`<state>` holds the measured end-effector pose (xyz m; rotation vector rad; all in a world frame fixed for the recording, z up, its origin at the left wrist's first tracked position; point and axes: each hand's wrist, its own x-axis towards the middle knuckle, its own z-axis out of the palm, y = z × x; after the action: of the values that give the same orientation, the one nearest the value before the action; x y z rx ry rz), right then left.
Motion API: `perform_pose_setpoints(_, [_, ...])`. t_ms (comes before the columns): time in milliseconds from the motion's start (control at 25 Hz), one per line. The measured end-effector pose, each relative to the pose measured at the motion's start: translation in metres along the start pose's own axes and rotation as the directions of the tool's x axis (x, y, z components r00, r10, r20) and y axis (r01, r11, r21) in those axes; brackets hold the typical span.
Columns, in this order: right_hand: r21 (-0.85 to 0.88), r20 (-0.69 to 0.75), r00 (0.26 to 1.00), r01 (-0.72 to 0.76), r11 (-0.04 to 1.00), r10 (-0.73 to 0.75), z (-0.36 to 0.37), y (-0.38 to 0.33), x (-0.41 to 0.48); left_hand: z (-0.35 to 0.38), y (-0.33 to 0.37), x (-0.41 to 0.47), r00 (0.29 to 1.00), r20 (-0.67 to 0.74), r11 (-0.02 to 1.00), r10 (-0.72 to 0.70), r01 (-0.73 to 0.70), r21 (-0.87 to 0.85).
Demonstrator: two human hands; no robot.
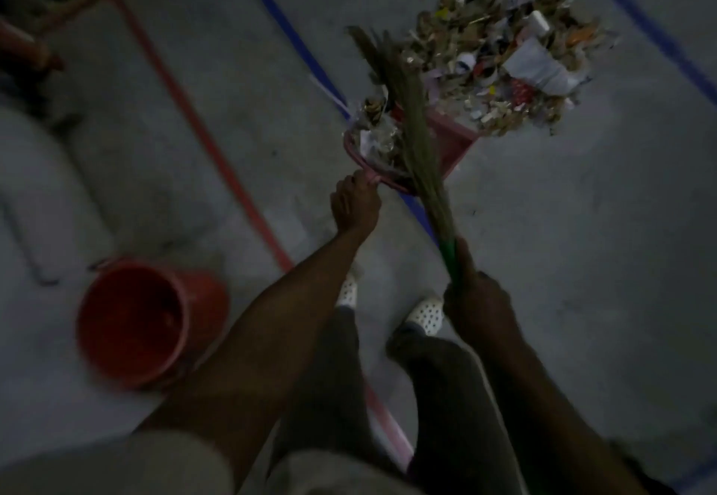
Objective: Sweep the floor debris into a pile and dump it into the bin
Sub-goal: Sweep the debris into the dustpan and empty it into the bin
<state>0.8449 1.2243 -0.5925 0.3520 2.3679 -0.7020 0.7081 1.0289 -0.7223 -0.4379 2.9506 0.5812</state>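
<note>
Here, a person works a broom and dustpan at a heap of litter on a grey concrete floor [582,223].

The left hand [355,207] has its fingers curled round the handle of a pink plastic dustpan [454,141], which already holds some scraps. The right hand [475,300] is closed round the green handle of a straw-bristled broom [411,118], whose bristles lie across the pan. The mixed pile of paper and wrapper debris [504,56] touches the pan's far edge. A round red plastic bucket [147,324] stands well apart, to the person's left.
</note>
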Motion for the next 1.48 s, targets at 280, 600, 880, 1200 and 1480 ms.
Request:
perform_pose_setpoints(280, [-0.148,0.135,0.944,0.320,0.936,-0.301,-0.039,-0.025,-0.071,-0.096,-0.034,-0.107,0.943,-0.110,0.950,-0.313,0.311,-0.042])
perform_pose_setpoints(600, [-0.135,0.315,0.864,0.451,0.882,-0.393,-0.051,-0.070,-0.090,-0.118,-0.052,-0.176,0.788,-0.185,0.806,-0.587,0.551,-0.216])
perform_pose_setpoints(880, [-0.274,0.453,0.727,0.665,0.695,-0.516,-0.044,-0.086,-0.109,-0.134,-0.087,-0.226,0.588,-0.226,0.629,-0.777,0.707,-0.322])
perform_pose_setpoints(1200, [-0.291,0.596,0.587,0.794,0.534,-0.547,0.015,-0.093,-0.170,-0.155,-0.156,-0.338,0.319,-0.276,0.411,-0.907,0.812,-0.413])
perform_pose_setpoints(1480, [-0.254,0.672,0.506,0.844,0.473,-0.541,0.055,-0.127,-0.184,-0.176,-0.194,-0.377,0.161,-0.226,0.254,-0.961,0.835,-0.487])
